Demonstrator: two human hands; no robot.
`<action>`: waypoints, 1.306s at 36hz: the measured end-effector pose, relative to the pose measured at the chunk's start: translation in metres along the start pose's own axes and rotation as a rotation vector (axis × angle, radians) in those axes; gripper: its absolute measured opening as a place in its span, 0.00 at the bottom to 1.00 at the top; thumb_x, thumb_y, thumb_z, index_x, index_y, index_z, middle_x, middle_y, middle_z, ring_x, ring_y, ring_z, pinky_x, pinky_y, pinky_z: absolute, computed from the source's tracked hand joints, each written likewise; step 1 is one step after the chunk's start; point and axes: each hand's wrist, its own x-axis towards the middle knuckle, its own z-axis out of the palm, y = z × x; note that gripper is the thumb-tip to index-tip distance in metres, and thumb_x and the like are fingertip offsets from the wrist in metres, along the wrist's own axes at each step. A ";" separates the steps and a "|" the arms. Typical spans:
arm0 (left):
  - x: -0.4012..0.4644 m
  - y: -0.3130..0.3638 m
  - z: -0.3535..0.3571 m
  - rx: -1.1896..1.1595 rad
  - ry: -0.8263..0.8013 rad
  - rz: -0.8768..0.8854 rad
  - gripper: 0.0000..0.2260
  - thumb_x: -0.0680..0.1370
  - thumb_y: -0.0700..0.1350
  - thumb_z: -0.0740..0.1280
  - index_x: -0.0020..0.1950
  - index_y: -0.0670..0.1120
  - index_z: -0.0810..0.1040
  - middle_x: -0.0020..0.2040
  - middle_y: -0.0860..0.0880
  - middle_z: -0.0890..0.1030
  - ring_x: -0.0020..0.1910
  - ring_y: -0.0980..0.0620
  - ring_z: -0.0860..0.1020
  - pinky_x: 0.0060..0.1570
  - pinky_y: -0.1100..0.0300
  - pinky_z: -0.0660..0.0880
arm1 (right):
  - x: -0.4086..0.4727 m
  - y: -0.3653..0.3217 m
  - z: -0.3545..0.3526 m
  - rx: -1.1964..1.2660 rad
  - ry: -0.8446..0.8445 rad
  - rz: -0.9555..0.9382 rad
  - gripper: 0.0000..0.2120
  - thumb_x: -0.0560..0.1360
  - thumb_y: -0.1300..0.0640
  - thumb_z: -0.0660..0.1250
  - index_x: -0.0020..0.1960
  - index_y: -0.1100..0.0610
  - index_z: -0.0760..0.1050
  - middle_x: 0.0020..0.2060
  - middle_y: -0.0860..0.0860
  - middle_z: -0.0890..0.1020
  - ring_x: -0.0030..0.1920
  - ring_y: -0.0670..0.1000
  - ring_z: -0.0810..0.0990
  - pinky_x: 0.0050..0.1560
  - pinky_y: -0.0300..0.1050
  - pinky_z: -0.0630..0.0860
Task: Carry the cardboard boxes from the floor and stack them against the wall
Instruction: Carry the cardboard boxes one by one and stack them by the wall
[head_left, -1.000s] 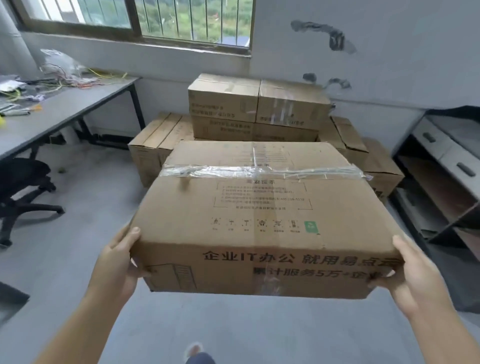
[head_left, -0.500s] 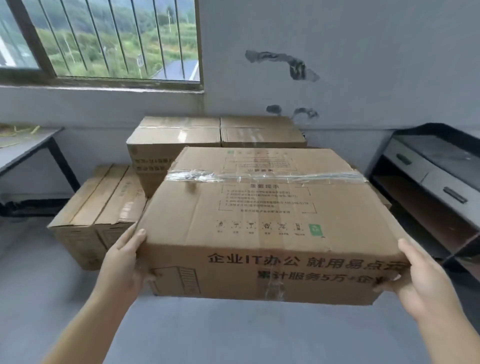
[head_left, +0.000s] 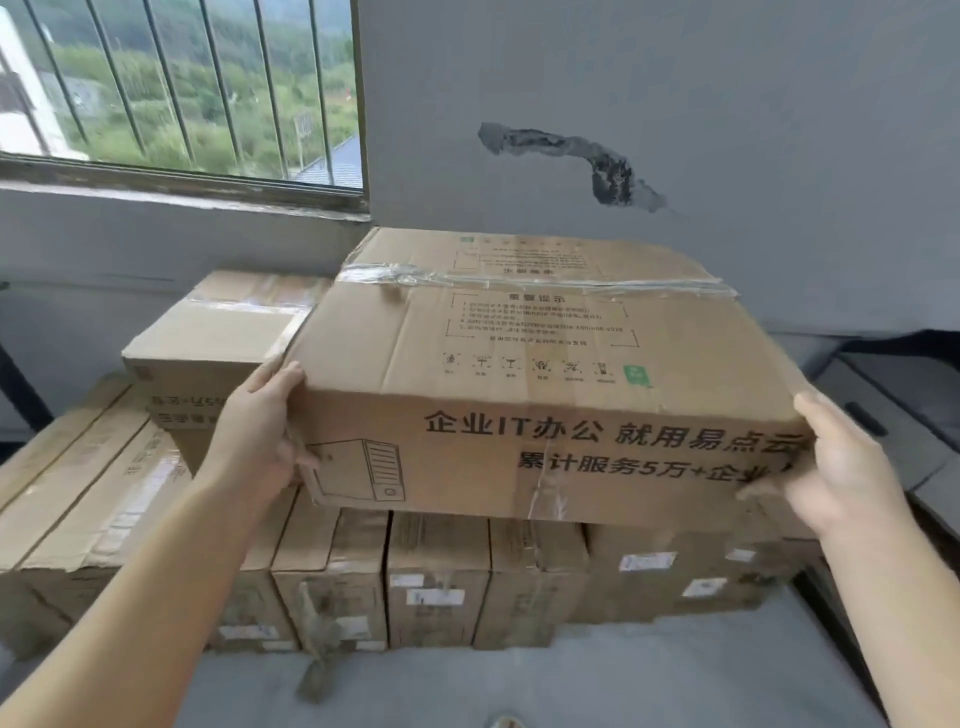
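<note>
The left hand (head_left: 260, 431) and right hand (head_left: 841, 467) hold a cardboard box (head_left: 519, 395) above stacked boxes (head_left: 436, 577).

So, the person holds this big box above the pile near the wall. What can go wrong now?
1. The carried box is gripped only at its two near corners by the left hand and right hand, so it may slip or tip.
2. The upper stacked box covers only the left of the pile; if the carried box lands half on it, it may sit tilted.
3. Its top tape looks wrinkled and may come loose.
</note>
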 end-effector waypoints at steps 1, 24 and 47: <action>0.017 -0.003 0.015 0.014 0.014 -0.001 0.18 0.81 0.45 0.62 0.71 0.53 0.68 0.58 0.54 0.72 0.38 0.56 0.75 0.17 0.49 0.73 | 0.023 -0.004 0.008 -0.017 -0.025 0.003 0.12 0.81 0.52 0.57 0.55 0.45 0.78 0.53 0.52 0.79 0.51 0.62 0.75 0.42 0.72 0.74; 0.254 -0.048 0.198 0.375 0.103 0.095 0.18 0.83 0.46 0.55 0.70 0.39 0.67 0.68 0.38 0.71 0.66 0.41 0.70 0.63 0.52 0.66 | 0.358 0.039 0.151 -0.107 -0.113 0.145 0.19 0.84 0.52 0.53 0.73 0.52 0.65 0.61 0.52 0.77 0.49 0.52 0.79 0.52 0.54 0.73; 0.279 -0.039 0.208 0.388 0.020 0.099 0.23 0.83 0.48 0.57 0.77 0.47 0.57 0.74 0.45 0.64 0.68 0.51 0.66 0.66 0.54 0.62 | 0.381 0.055 0.167 -0.390 -0.098 0.067 0.29 0.79 0.40 0.56 0.77 0.48 0.53 0.75 0.50 0.63 0.72 0.57 0.65 0.68 0.65 0.66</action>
